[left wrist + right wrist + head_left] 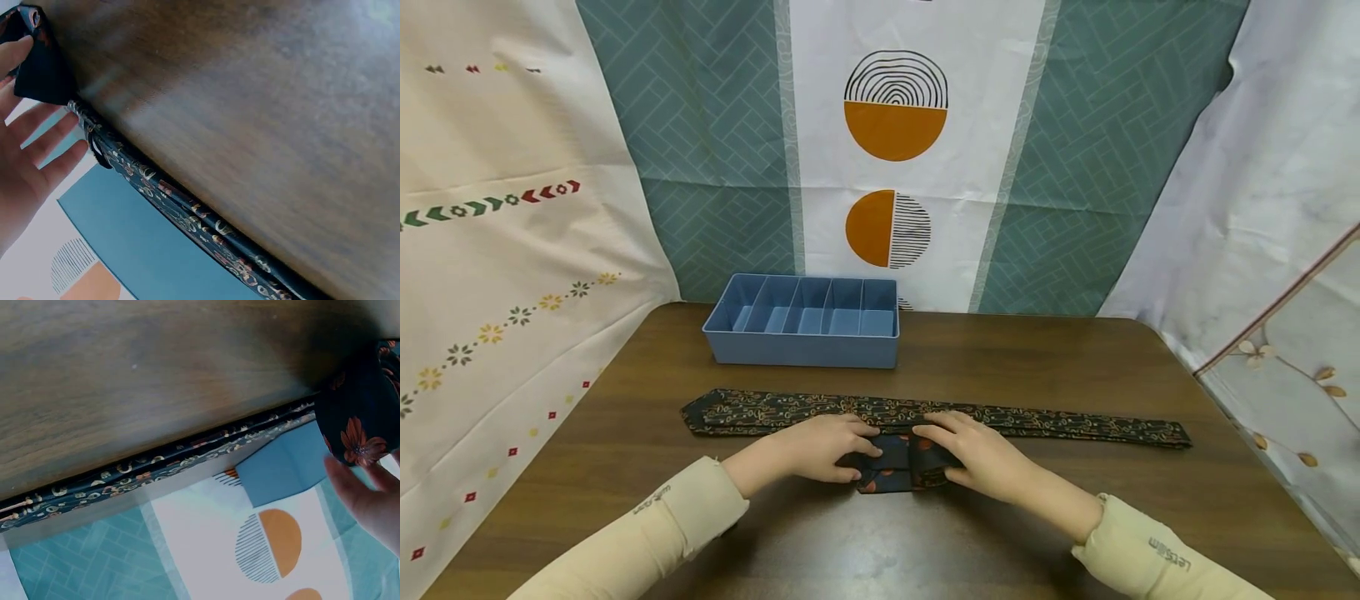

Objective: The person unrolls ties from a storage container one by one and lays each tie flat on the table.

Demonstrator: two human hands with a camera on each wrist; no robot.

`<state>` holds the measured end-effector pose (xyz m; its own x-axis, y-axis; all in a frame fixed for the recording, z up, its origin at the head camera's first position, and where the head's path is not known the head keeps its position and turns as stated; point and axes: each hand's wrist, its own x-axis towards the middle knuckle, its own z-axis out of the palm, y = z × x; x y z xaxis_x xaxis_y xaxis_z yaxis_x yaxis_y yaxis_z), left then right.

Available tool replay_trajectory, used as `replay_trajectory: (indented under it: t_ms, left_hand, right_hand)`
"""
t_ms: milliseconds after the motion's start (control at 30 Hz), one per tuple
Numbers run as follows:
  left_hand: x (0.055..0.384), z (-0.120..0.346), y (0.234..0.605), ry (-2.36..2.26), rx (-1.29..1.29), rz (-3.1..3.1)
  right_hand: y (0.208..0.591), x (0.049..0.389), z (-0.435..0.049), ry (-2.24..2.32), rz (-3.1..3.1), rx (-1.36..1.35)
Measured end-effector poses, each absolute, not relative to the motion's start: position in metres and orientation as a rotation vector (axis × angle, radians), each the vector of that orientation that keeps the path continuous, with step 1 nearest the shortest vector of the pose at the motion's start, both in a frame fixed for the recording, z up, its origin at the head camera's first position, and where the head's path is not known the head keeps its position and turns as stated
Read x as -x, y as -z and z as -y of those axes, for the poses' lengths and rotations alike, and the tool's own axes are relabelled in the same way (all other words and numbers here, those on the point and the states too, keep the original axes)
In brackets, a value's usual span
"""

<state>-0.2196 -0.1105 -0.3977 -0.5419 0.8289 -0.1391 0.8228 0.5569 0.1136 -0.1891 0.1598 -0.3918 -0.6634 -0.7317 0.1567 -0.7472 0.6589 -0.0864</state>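
The main risk is the roll springing loose. The flower tie (892, 457) lies on the table (1037, 358) between the two hands, in front of the middle of the long tie (842, 406); its right part is coiled thick, while the left part lies flat. The cloth looks smooth and springy, so if the right fingers relax too soon, the coil could unwind across the wood. Uneven pressure between thumb and fingertips could also push the layers sideways and leave a cone instead of a neat bundle, and a flat end that is not kept straight could skew or crease.

The long tie is another hazard: it runs just beyond the fingertips, so a forward push could catch it and drag it askew. Whether the two ties touch cannot be told. The box (805, 350) stands farther back, apart from both hands.

The left hand (831, 450) is fairly wide, its fingers relaxed and spread, with the thumb touching the flat end. The right hand (981, 454) is narrower: its fingers bend over the far side of the coil and the thumb sits at the near side, holding it lightly between them.
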Motion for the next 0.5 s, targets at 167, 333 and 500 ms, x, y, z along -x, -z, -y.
replay_trajectory:
  t_ms: [167,333,500]
  left_hand:
    - [0.219,0.105,0.396,-0.086,-1.363,-2.539]
    - [0.219,0.093,0.399,-0.124,-1.461,-2.588]
    - [0.219,0.08,0.403,-0.109,-1.5,-2.7]
  right_hand:
    - [0.391,0.188,-0.163,-0.126,2.691,-1.281]
    - [0.39,0.19,-0.166,-0.118,2.684,-1.326]
    - [0.391,0.192,-0.17,-0.079,2.657,-1.383]
